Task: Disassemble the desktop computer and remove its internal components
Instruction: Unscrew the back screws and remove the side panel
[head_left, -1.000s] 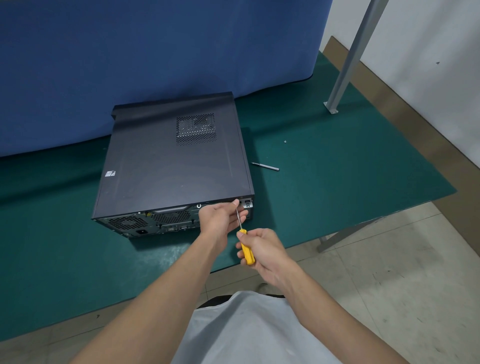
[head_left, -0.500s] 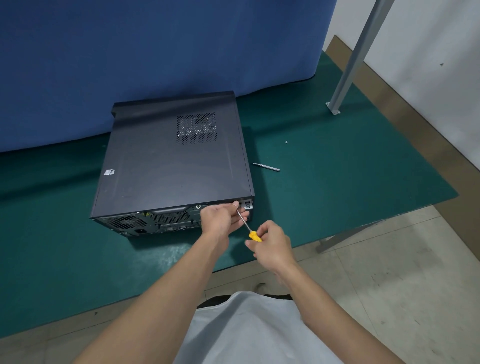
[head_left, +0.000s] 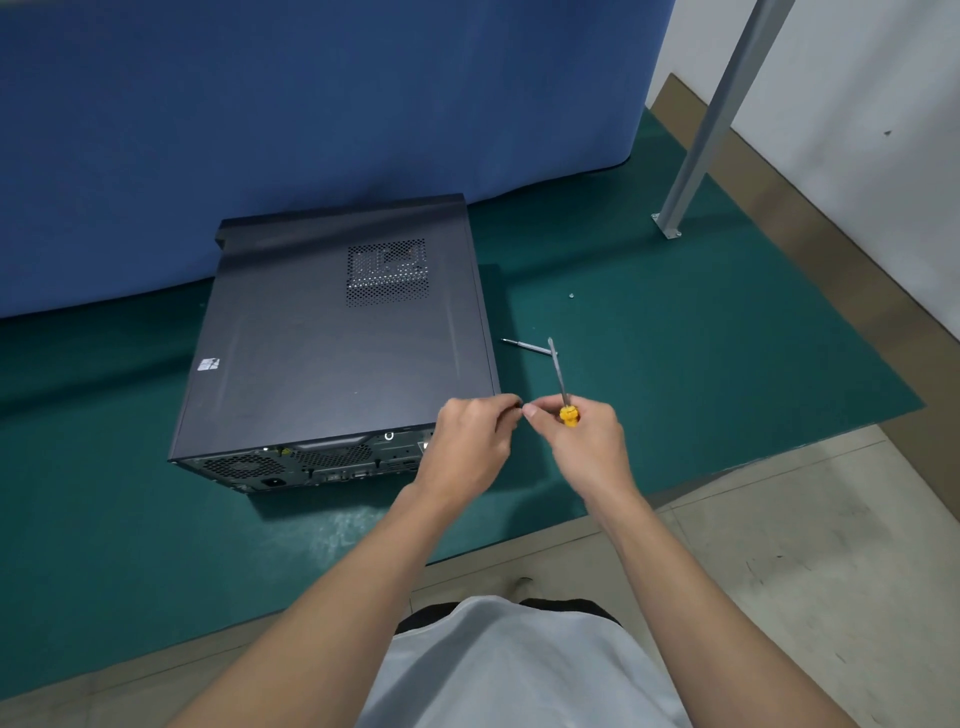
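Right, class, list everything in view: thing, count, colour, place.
mat: one, green, covering the work surface
computer case: one, dark grey, flat on the mat
screwdriver: one, yellow handle, in the right hand
metal rod: one, silver, on the mat right of the case
small screw: one, silver, on the mat beyond the rod
post: one, grey, far right of the mat
backdrop: one, blue, behind the case
left hand: one, at the case's rear right corner
right hand: one, gripping the screwdriver

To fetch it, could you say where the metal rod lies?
The metal rod lies on the green mat just right of the computer case, head view.
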